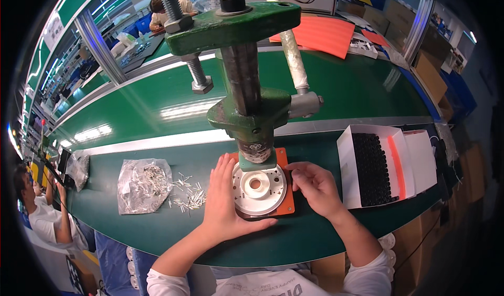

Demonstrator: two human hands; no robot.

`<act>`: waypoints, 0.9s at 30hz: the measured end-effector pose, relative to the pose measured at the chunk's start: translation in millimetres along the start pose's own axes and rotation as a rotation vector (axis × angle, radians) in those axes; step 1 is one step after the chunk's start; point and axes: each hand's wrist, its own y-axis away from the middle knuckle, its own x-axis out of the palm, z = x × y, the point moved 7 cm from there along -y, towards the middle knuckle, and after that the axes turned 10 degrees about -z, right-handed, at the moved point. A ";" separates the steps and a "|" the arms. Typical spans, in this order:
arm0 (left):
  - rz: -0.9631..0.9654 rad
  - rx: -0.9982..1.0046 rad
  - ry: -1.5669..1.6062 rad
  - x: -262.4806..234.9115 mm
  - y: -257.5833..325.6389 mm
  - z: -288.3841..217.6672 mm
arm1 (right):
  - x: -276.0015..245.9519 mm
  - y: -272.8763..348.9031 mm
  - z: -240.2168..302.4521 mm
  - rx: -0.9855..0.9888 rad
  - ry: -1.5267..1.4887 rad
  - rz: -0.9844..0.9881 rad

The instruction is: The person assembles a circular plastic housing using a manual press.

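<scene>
A round white plastic disc [261, 188] with a central hole lies on an orange base plate [287, 204] under the green hand press [247, 112]. My left hand [223, 201] rests flat against the disc's left rim, thumb curled under its front edge. My right hand [314, 186] touches the disc's right rim with bent fingers. Neither hand holds anything loose.
Small white metal pins [186, 193] lie scattered left of my hand beside a clear bag [142, 186] of more. A white box [386, 165] with black parts sits to the right. A green conveyor belt [157, 104] runs behind. Another person [42, 212] sits at far left.
</scene>
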 end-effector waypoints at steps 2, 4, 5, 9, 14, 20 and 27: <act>0.026 0.000 -0.014 -0.4 -1.3 5.8 | -1.8 1.4 5.2 -0.113 0.339 -0.024; 0.055 -0.012 -0.009 1.4 -4.0 11.0 | 0.8 3.2 7.9 -0.179 0.406 -0.035; 0.086 -0.023 -0.006 4.0 -4.8 13.2 | 2.0 4.6 11.1 -0.245 0.472 -0.046; 0.114 -0.027 -0.046 5.8 -6.4 14.8 | -0.6 4.1 1.2 -0.233 0.456 -0.030; 0.145 -0.069 -0.074 2.7 -7.0 12.2 | -3.5 8.3 26.5 -0.549 0.680 -0.133; 0.154 -0.095 -0.060 2.7 -10.7 15.2 | -18.9 21.9 117.3 -0.635 0.368 -0.364; 0.124 -0.078 -0.067 -1.6 -6.7 16.2 | 10.7 -27.5 198.8 -0.774 0.172 -0.408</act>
